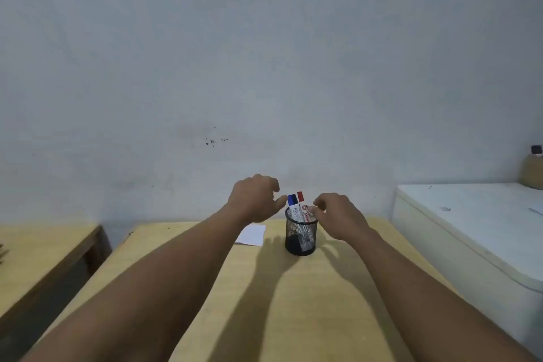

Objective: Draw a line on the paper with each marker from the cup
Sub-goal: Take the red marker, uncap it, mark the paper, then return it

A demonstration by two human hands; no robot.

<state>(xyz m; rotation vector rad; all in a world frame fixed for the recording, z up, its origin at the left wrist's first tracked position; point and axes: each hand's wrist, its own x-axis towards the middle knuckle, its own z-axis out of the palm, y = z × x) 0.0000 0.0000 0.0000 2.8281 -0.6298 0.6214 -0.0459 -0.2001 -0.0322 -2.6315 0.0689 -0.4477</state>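
A black mesh cup stands on the far part of a light wooden table. Two white markers stick up out of it, one with a blue cap and one with a red cap. A small white paper lies flat to the left of the cup, partly behind my left wrist. My left hand hovers just left of the markers, fingers apart, thumb near the blue cap. My right hand is at the cup's right rim, its fingertips close to the red-capped marker's barrel, holding nothing that I can see.
A plain grey-white wall rises right behind the table. A white cabinet top stands to the right with a tan container at its back. Another wooden surface lies to the left across a dark gap.
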